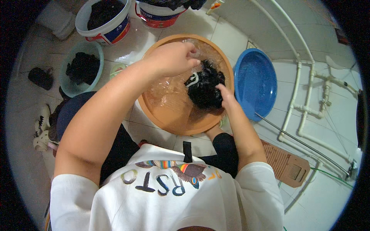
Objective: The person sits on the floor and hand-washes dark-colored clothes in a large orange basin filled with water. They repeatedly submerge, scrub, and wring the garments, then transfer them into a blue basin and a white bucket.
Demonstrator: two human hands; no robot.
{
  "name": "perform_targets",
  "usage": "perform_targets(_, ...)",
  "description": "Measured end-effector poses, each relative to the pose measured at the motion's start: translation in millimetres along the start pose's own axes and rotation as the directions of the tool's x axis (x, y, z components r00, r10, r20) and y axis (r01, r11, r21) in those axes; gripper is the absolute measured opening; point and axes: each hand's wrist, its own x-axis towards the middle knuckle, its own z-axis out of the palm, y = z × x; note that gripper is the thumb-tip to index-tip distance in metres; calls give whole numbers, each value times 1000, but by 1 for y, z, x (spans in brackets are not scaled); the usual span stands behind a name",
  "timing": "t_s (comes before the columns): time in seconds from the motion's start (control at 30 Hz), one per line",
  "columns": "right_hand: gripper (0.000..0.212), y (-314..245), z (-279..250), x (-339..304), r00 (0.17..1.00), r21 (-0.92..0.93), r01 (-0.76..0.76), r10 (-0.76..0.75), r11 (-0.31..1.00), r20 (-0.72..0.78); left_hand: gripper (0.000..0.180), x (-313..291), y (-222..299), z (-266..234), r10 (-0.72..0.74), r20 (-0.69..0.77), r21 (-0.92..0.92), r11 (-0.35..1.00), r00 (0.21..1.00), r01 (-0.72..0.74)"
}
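A wide orange basin (163,119) with clear, rippling water stands in front of me. In its right half lies a wet, bunched black garment (204,94) with a short pale cord (192,79) on its left side. My right hand (226,96) grips the garment's right edge, thumb on top and the other fingers hidden by the cloth. Over the far part of the basin, my left hand (179,58) hangs with loosely bent fingers apart. Nothing shows in it, and it is just up and left of the garment.
Right of the basin stand a blue tub (256,82) and a brown washboard (287,165), with a metal pipe (308,142) slanting across. A pale green basin (99,63) with dark cloth and a white bucket (115,29) are at left. Another bucket (158,17) stands behind.
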Motion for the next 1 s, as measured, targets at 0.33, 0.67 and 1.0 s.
perform_targets(0.33, 24, -189, 29, -253, 856, 446, 320, -457, 836, 241, 104, -13, -2, 26, -131, 294, 488, 872, 947, -31)
perform_targets(0.67, 26, -223, 45, -373, 486, 611, 448, -751, 653, 447, 125, 13, 25, 36, 249, -439, 96, 968, 863, -231)
perform_targets(1.0, 53, -171, -26, -299, 618, 679, 374, -716, 631, 324, 25, 26, 37, 10, -198, -240, -964, 161, 950, -210)
